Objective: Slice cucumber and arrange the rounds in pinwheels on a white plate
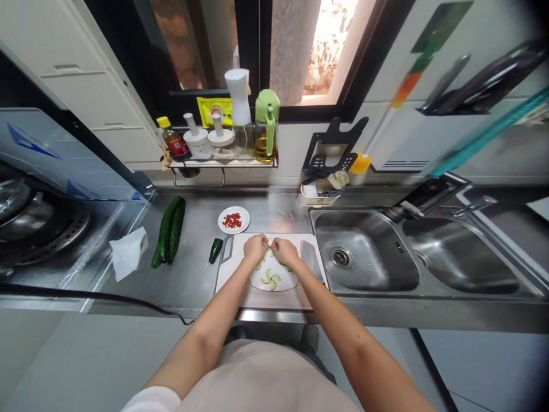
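Observation:
My left hand (256, 247) and my right hand (285, 252) meet at the far side of a white plate (281, 285) with a thin dark rim. The fingers of both are pinched together around small pale-green cucumber slices, partly hidden by the fingertips. Nearer me on the plate, several curved cucumber slices (271, 279) lie in a pinwheel shape. More slices show beside my hands, half covered by them. Under the plate lies a white cutting board (231, 274). On its right side rests a flat grey blade (309, 257), apparently a knife.
Left of the board are a cucumber end (215, 250), two whole cucumbers (169, 232) and a white paper towel (128, 253). A small dish (245, 220) of chopped red pieces stands behind. The double sink (364, 252) is at right; a bottle shelf (223, 164) hangs behind.

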Available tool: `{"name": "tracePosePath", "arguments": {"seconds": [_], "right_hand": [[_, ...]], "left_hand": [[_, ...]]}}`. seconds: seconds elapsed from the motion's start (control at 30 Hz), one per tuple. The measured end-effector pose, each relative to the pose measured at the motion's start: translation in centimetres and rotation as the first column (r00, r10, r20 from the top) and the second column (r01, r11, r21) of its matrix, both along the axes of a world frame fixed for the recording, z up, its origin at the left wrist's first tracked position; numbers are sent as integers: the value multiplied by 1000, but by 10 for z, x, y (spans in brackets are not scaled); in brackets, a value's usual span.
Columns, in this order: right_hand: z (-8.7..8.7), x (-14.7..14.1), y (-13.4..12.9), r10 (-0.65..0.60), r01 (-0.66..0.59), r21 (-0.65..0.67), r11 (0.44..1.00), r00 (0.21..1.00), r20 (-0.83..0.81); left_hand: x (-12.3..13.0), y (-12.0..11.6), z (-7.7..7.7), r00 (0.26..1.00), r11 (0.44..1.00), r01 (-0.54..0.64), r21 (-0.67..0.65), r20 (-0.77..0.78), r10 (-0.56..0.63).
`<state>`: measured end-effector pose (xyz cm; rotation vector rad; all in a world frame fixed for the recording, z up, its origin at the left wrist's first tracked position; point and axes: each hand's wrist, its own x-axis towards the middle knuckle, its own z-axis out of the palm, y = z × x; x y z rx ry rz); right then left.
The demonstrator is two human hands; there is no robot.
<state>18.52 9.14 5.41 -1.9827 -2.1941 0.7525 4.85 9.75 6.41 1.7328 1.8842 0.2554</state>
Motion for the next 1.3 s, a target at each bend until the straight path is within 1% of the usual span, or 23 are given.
{"name": "tracePosePath", "arguments": {"seconds": [0.17, 0.5, 0.7, 0.9, 1.1, 1.3], "right_hand": [[-1, -1, 1, 8, -8, 0, 1000, 1000, 25], [2, -4, 0, 10, -8, -23, 1000, 996, 87], [1, -3, -1, -9, 9, 0, 1000, 996, 94], [2, -4, 0, -29, 29, 0, 1000, 995, 93], [4, -7, 0, -25, 27, -17, 999, 994, 107], [5, -7, -1, -30, 30, 4, 1000, 995, 97]], "left_hand": [[2, 0, -3, 999, 1000, 19, 7, -32, -19], [6, -1, -1, 995, 999, 41, 1, -92, -40], [6, -1, -5, 995, 999, 49, 18, -93, -47], [7, -1, -4, 994, 999, 41, 7, -98, -41], [7, 0, -6, 993, 999, 52, 15, -107, -50], [8, 0, -6, 996, 999, 34, 26, -80, -32]]}}
